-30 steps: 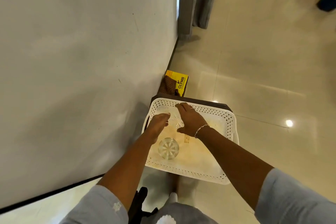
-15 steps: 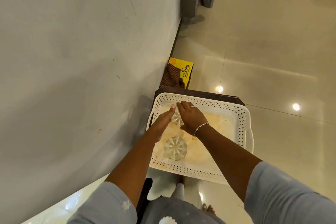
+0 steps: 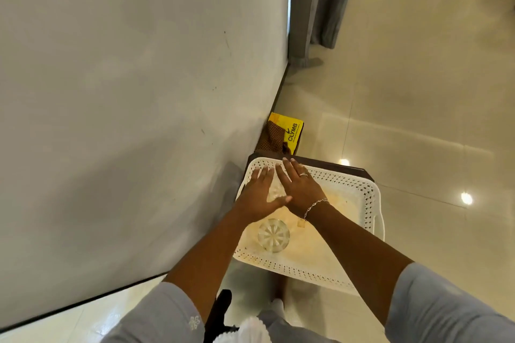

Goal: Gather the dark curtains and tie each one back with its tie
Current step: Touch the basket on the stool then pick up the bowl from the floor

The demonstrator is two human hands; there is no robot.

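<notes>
The white perforated tray (image 3: 373, 203) is sitting on a dark worktop (image 3: 348, 168), its left rim close to the wall (image 3: 139, 92). Open tiled floor (image 3: 404, 92) is lying to the right. The left hand (image 3: 257, 198) and right hand (image 3: 302, 192) are lying side by side over the tray's far corner, fingers (image 3: 288, 168) straight and slightly apart. A blurred clear object is showing between them; contact cannot be told. Half a second ago the fingertips were short of the far rim. A clear glass (image 3: 273, 235) is standing nearer the tray's near edge. The dark curtain (image 3: 330, 0) is hanging at the wall's end, beyond a yellow bag (image 3: 291, 131), well apart from the hands.
</notes>
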